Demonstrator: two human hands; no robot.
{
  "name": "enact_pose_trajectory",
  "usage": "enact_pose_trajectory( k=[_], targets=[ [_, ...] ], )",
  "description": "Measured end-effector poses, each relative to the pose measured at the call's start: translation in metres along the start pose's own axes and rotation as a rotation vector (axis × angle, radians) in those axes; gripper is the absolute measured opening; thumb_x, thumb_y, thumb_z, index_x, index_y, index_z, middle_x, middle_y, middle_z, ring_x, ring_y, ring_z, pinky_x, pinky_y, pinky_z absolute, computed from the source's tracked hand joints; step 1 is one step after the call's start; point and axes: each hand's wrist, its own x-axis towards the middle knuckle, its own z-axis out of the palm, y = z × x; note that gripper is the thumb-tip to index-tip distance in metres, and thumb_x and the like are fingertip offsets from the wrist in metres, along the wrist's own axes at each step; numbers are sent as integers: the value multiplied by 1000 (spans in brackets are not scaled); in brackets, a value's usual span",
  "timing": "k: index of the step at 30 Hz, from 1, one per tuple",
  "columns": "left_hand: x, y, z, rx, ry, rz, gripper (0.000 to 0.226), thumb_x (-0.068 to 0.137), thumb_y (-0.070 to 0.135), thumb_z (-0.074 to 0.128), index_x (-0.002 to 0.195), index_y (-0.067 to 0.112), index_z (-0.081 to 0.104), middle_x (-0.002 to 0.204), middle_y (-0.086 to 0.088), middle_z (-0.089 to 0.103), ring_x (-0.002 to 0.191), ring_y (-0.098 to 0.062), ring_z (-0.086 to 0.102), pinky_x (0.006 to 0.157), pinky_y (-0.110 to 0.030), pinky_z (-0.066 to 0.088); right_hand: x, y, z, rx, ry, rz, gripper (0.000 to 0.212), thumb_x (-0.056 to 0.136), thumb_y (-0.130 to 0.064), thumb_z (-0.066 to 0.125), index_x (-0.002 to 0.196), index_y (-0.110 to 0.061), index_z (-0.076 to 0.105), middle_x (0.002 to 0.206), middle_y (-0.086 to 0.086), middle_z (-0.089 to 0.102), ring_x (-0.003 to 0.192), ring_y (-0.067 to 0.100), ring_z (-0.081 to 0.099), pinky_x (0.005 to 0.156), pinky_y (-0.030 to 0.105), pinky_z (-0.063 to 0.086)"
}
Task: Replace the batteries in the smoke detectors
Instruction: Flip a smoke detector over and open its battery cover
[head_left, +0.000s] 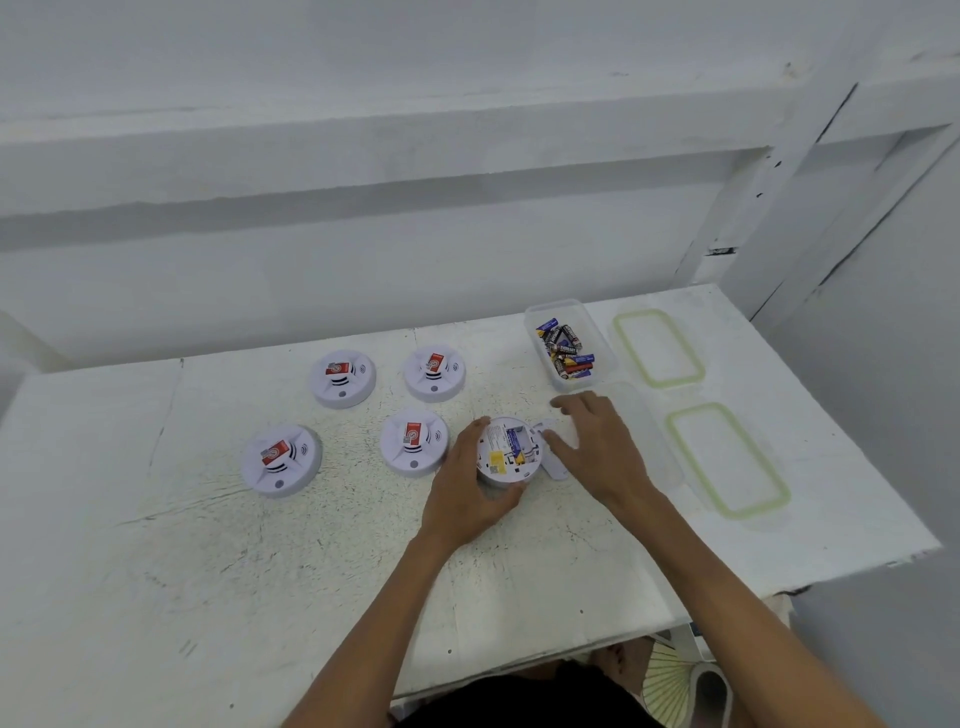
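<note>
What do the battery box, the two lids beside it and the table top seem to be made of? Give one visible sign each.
Battery box: clear glossy plastic, probably; batteries show through its walls.
Far lid and near lid: clear plastic, each with a pale green ring, perhaps a rubbery seal.
Table top: white-painted, matt; cracks and speckled wear show, core unclear.

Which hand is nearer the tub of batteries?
Right. The right hand lies just short of the battery tub; the left hand holds the upturned detector, farther off.

Obs: left hand (467, 491) and right hand (597, 447) bare; forearms (727, 582) uncovered; black garment (519, 699) at bottom edge.
</note>
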Motion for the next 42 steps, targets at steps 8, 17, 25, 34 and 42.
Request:
enact_pose_trajectory(
  k=[8,17,25,34,42],
  targets=[
    [2,2,1,-11,-1,-3,94,77,59,78,153,27,32,149,9,49,135,-9,50,104,-43,53,11,-14,7,-156,-269,-305,18,86,-20,69,99,-8,64,115,9,60,109,24,51,78,29,47],
    [3,1,0,-23,13,-24,95,74,55,80,152,23,36,148,6,50,135,-11,50,108,-44,50,24,-20,6,-378,-444,-502,27,92,-29,62,110,-9,60,107,9,66,100,27,57,73,39,55],
    [4,2,1,-55,8,-41,93,69,47,84,147,23,39,139,8,54,127,-9,55,103,-31,52,28,-23,6,-512,-496,-619,31,88,-24,68,109,-5,55,99,15,68,89,32,56,63,44,56],
    [4,0,1,-77,9,-52,95,69,51,84,148,23,39,140,6,55,128,-12,55,105,-36,52,32,-20,6,-544,-535,-605,28,92,-21,65,114,-7,55,110,14,67,102,30,57,71,43,57],
    [7,-5,3,-63,20,-66,97,68,49,85,149,22,39,145,5,54,132,-12,53,110,-42,48,40,-17,3,-525,-536,-628,23,95,-28,58,107,-9,56,102,11,69,97,28,59,67,40,57]
  ],
)
